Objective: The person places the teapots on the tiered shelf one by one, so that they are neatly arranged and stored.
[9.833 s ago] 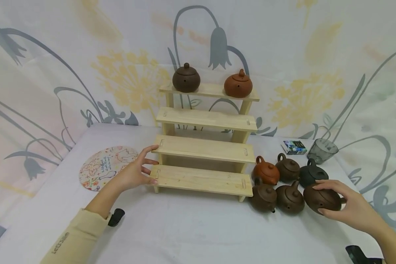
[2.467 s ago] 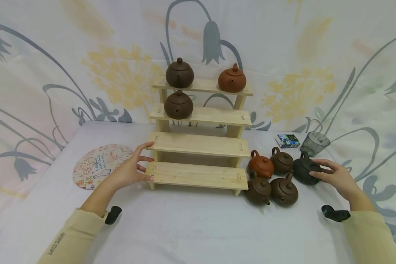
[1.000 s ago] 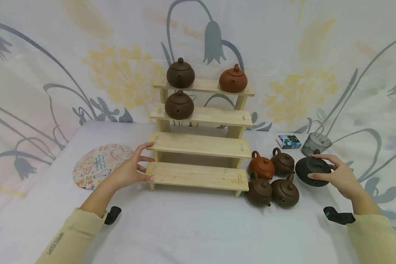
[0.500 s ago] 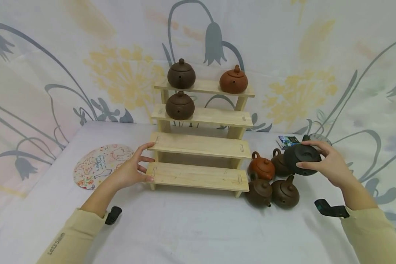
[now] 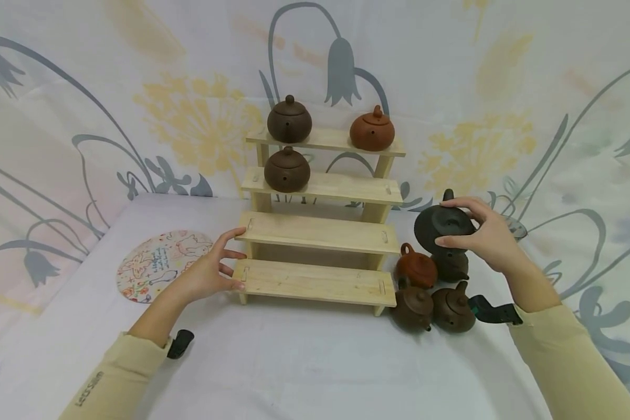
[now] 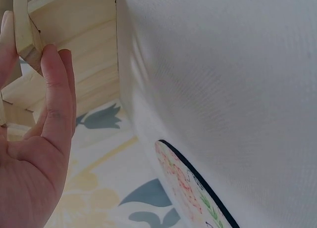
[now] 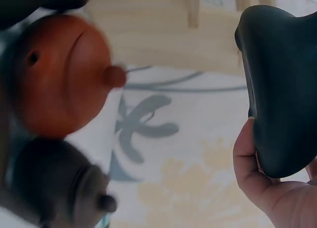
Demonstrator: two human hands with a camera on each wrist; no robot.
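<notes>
In the head view, my right hand grips a black teapot, raised and tilted above the teapots at the right of the shelf. The right wrist view shows its dark body up close with my thumb against it. My left hand holds the left end of a stepped wooden shelf; a plank end sits between thumb and fingers in the left wrist view. The top step bears a dark brown teapot and a reddish teapot. Another brown teapot stands on the step below, at left.
Beside the shelf's right end cluster an orange teapot, a partly hidden brown teapot and two more brown teapots, one nearer, one right. A glass peeks out behind my right hand. A round patterned mat lies left.
A brown teapot was placed on the second step from the top. My right hand then took the black teapot, lifted it and carried it leftward. My left hand stayed on the shelf.
</notes>
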